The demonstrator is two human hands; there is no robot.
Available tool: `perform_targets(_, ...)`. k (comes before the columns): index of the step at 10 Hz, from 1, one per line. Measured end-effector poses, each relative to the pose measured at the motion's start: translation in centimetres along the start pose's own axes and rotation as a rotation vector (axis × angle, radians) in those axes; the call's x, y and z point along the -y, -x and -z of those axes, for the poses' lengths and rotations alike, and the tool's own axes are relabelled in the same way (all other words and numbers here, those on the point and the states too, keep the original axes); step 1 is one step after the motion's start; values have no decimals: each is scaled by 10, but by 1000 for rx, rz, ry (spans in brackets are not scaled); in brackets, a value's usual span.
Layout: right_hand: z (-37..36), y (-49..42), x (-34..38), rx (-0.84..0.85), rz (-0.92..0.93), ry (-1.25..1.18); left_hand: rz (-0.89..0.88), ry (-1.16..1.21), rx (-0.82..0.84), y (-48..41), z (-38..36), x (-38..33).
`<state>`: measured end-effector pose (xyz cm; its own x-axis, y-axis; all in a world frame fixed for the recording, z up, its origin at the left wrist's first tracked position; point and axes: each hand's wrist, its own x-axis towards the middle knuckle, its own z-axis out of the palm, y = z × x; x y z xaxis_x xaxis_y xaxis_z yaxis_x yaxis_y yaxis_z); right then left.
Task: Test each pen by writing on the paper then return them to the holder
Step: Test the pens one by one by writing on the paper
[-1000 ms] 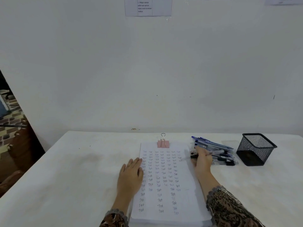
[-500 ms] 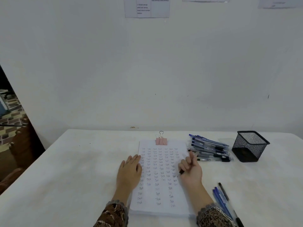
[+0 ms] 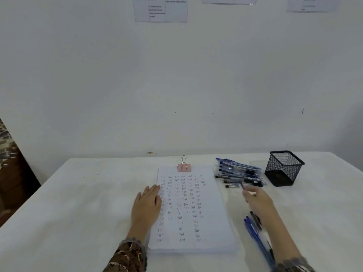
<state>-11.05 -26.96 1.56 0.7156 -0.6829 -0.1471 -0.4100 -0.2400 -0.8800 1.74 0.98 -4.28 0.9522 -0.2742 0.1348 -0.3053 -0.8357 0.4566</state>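
A clipped stack of paper (image 3: 212,216), covered in rows of the handwritten word "Test", lies in the middle of the table. My left hand (image 3: 147,207) rests flat on its left edge. Blurred by motion, my right hand (image 3: 257,201) hovers just right of the paper and pinches a dark pen (image 3: 242,185) whose end points toward a pile of pens (image 3: 238,171). The black mesh holder (image 3: 280,173) stands right of that pile. I see no pens inside it. A few blue and black pens (image 3: 255,235) lie under my right forearm.
A pink binder clip (image 3: 184,167) holds the paper's top edge. The white table (image 3: 78,213) meets a white wall with printed sheets (image 3: 160,9) taped high up. Dark furniture (image 3: 11,173) stands beyond the table's left edge.
My right hand took a pen from the pile, brought it onto the paper, and has now swung right, off the sheet, toward the pile. My left hand stayed put.
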Motion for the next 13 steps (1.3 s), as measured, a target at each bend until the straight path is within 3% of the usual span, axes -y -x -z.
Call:
perform_targets(1,28,1,-24,6,-51,355,-2,2,1,0,0,0)
perform_targets(4,32,9,-42,191,-101,630,1,0,-9,1,1,-2)
perform_targets(5,31,-7,-30,141,-32,739,0,-6,-10,1,0,-2)
perform_targets(6,16,-35,-13,11,180,719,-7,-12,-12,0,0,0)
perform_targets(8,-14,-69,-4,-10,560,898,-11,3,-9,1,-1,1)
perform_targets(13,2,-89,1,271,704,1126,-16,5,-9,0,0,1)
